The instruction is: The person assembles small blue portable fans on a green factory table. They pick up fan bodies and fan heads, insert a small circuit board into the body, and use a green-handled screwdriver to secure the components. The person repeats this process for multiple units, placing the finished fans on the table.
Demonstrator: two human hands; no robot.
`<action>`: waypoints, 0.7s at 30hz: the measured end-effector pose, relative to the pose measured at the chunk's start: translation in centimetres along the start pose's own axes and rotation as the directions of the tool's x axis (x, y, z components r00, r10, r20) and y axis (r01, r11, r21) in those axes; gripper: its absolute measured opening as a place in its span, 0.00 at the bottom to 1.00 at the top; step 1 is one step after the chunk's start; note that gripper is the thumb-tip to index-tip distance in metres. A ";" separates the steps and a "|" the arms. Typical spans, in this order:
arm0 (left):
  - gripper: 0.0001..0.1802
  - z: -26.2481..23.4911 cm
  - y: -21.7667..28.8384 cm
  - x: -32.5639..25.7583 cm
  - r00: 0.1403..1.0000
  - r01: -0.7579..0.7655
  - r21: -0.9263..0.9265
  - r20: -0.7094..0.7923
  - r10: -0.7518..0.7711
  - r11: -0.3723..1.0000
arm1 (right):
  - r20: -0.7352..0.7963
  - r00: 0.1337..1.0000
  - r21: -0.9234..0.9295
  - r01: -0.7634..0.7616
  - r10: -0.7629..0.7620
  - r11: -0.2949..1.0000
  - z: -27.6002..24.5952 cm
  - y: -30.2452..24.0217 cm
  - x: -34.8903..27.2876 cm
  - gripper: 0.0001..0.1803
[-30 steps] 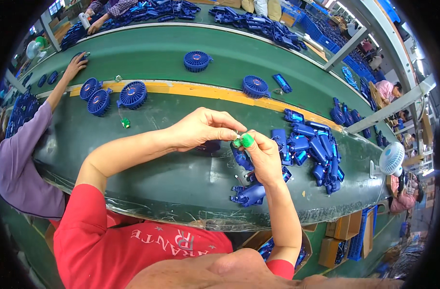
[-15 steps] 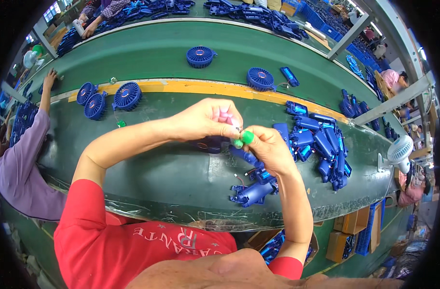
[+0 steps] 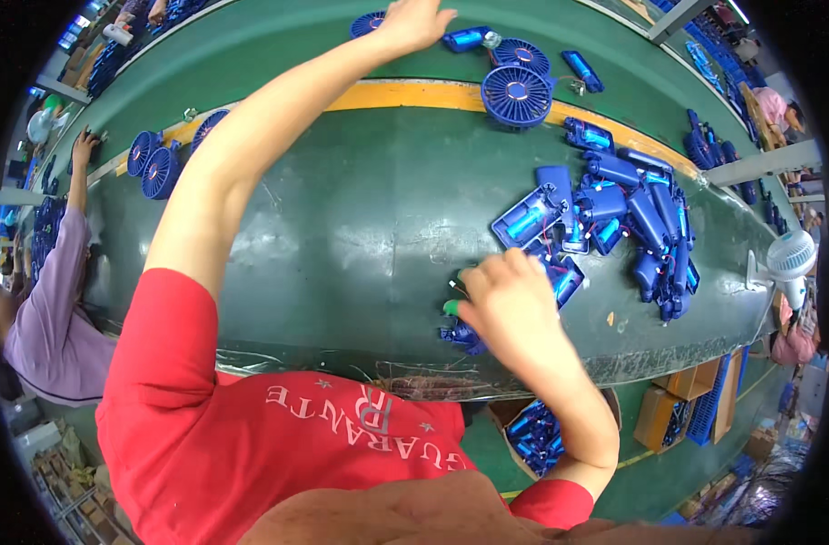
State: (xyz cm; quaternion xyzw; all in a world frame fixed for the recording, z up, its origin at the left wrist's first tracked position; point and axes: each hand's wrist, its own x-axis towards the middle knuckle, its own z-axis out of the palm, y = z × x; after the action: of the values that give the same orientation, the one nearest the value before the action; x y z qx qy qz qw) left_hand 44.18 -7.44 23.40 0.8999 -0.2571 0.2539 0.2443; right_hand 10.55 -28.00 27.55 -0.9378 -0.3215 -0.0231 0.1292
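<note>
Screwdriver (image 3: 451, 307), green-handled, pinched in right hand (image 3: 510, 304) grip; left hand (image 3: 412, 20) grip unclear.

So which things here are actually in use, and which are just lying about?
In use:
- right hand on a green-tipped tool and a blue part
- left hand reaching to the far belt by a blue handle

Lying about:
- pile of blue housings
- fan grille
- white fan

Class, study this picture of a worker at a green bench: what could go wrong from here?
1. The left hand stretches far across toward the round blue plastic fan grilles; it might knock one.
2. The right hand holds a green-handled tool unwatched; it may slip.
3. Loose wires in the heaped blue plastic housings could snag.
</note>
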 end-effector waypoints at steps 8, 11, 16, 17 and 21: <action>0.24 -1.8 -2.1 -2.0 0.883 0.105 0.464 0.364 -0.297 0.880 | 0.036 0.995 -0.123 -0.088 0.093 0.988 2.2 -1.5 0.4 0.02; 0.21 -4.9 -1.4 -3.8 0.821 0.179 0.355 0.460 -0.338 0.918 | 0.110 0.987 -0.090 -0.104 0.114 0.990 2.3 -2.1 0.6 0.03; 0.14 -9.9 0.5 -7.9 0.858 0.350 -0.298 0.482 -0.176 0.888 | 0.041 0.987 0.162 -0.159 0.155 0.974 2.2 -2.2 0.9 0.11; 0.13 -11.4 1.4 -8.7 0.819 0.453 -0.422 0.544 -0.180 0.785 | 0.027 0.987 0.218 -0.158 0.156 0.963 1.9 -2.1 1.0 0.12; 0.08 -13.3 4.2 -12.9 0.861 0.436 -0.605 0.496 -0.113 0.666 | 0.019 0.938 0.556 -0.299 0.347 0.776 1.7 -0.8 1.9 0.12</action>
State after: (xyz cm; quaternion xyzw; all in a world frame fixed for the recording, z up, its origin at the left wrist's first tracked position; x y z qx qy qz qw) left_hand 27.77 1.40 27.18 0.8002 -0.2370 -0.1017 0.5414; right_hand 11.52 -25.78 26.35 -0.8998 -0.1429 0.0531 0.4088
